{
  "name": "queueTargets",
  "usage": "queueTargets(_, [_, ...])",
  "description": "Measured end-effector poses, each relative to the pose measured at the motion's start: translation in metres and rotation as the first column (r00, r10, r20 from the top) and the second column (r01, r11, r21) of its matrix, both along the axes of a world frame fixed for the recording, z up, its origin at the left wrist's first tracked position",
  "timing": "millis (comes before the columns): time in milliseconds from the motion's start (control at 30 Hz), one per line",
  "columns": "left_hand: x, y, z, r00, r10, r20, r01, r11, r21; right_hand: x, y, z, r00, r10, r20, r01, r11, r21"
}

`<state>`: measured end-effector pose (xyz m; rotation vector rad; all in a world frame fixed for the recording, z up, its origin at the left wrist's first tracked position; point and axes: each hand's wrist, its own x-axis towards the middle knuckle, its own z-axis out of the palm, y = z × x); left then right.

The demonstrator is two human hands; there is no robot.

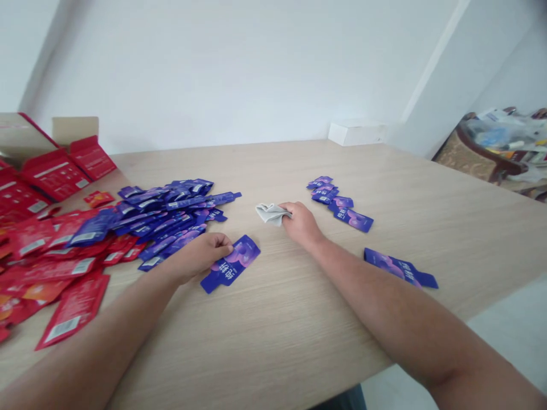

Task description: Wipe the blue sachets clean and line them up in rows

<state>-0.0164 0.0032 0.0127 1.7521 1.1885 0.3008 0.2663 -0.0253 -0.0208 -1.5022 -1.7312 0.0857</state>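
Note:
My left hand (209, 256) is closed, pinching a blue-purple sachet (239, 259) by its edge just over the table. White lettering and a pink pattern show on the sachet's face. Farther out, my right hand (301, 223) grips a folded white cloth (271, 213) between thumb and fingers. Beside my left hand lies a heap of blue sachets (171, 205). To the right of my right hand, several blue sachets (352, 219) overlap in a slanting row. Another blue sachet (395, 267) lies alone beyond my right forearm, which partly covers it.
Red sachets (72, 307) are piled at the left, with red cardboard boxes (55, 173), flaps up, behind them. A white box (356, 134) stands at the table's back edge near the wall. At far right, a chair (470, 148) holds plastic bags and clutter.

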Motion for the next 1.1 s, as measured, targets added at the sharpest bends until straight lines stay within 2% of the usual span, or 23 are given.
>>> queueTargets(100, [0.006,-0.002,-0.007,0.979,-0.064,-0.193,0.086,0.990,0.108,-0.006,-0.006,0.005,0.999,0.025,-0.034,-0.024,0.999,0.038])
queueTargets(200, [0.010,-0.004,-0.010,0.959,-0.108,-0.263,0.155,0.974,0.166,-0.025,-0.020,0.006,0.975,0.223,-0.014,-0.221,0.972,0.079])
queueTargets(333, [0.006,-0.003,-0.015,0.950,-0.226,-0.215,0.274,0.933,0.232,-0.058,-0.043,0.003,0.890,0.440,0.123,-0.446,0.895,0.027])
queueTargets(500, [0.002,0.000,-0.017,0.956,-0.216,-0.200,0.251,0.953,0.170,-0.076,-0.055,0.000,0.711,0.642,0.286,-0.658,0.751,-0.052])
queueTargets(567, [0.003,0.001,-0.016,0.954,-0.217,-0.206,0.248,0.958,0.144,-0.073,-0.052,0.000,0.698,0.646,0.310,-0.667,0.743,-0.048])
queueTargets(667, [0.005,0.001,-0.016,0.954,-0.208,-0.217,0.239,0.962,0.129,-0.068,-0.047,0.001,0.776,0.565,0.281,-0.582,0.813,-0.029])
queueTargets(700, [0.005,0.001,-0.016,0.954,-0.206,-0.218,0.237,0.964,0.123,-0.068,-0.048,0.001,0.778,0.560,0.284,-0.577,0.816,-0.032])
queueTargets(833, [0.003,0.002,-0.016,0.953,-0.225,-0.202,0.253,0.960,0.122,-0.073,-0.053,0.004,0.635,0.673,0.379,-0.698,0.711,-0.091])
queueTargets(867, [0.003,0.002,-0.017,0.953,-0.227,-0.199,0.253,0.960,0.120,-0.074,-0.053,0.005,0.625,0.677,0.389,-0.704,0.704,-0.095])
queueTargets(1000, [0.002,0.002,-0.019,0.962,-0.193,-0.191,0.216,0.970,0.108,-0.069,-0.048,0.004,0.756,0.567,0.326,-0.585,0.810,-0.051])
queueTargets(1067, [0.002,0.003,-0.021,0.964,-0.188,-0.188,0.211,0.971,0.110,-0.069,-0.049,0.004,0.755,0.566,0.331,-0.582,0.811,-0.058])
queueTargets(1100, [0.002,0.003,-0.022,0.963,-0.193,-0.188,0.216,0.970,0.109,-0.069,-0.050,0.004,0.723,0.594,0.353,-0.612,0.788,-0.071])
